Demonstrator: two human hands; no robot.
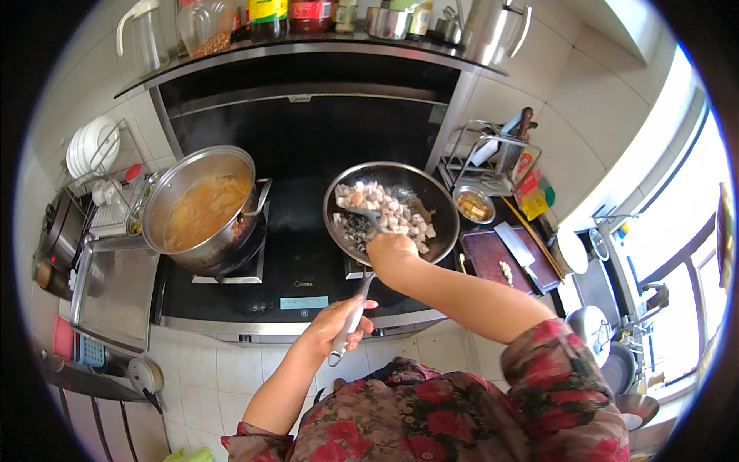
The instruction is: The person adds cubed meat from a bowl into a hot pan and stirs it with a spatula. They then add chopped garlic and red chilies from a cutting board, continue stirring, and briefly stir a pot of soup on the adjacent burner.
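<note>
A dark wok with a metal rim sits on the right burner, and pieces of pale meat lie in it. My left hand is closed around the wok's metal handle, in front of the stove. Over the wok's near rim, my right hand grips a spatula whose grey head is among the meat. On the left burner a large steel pot holds a brownish, cloudy liquid.
At right, a cleaver and chopped white pieces lie on a dark red cutting board. Behind it are a small metal bowl and a knife rack. A metal tray lies left of the stove.
</note>
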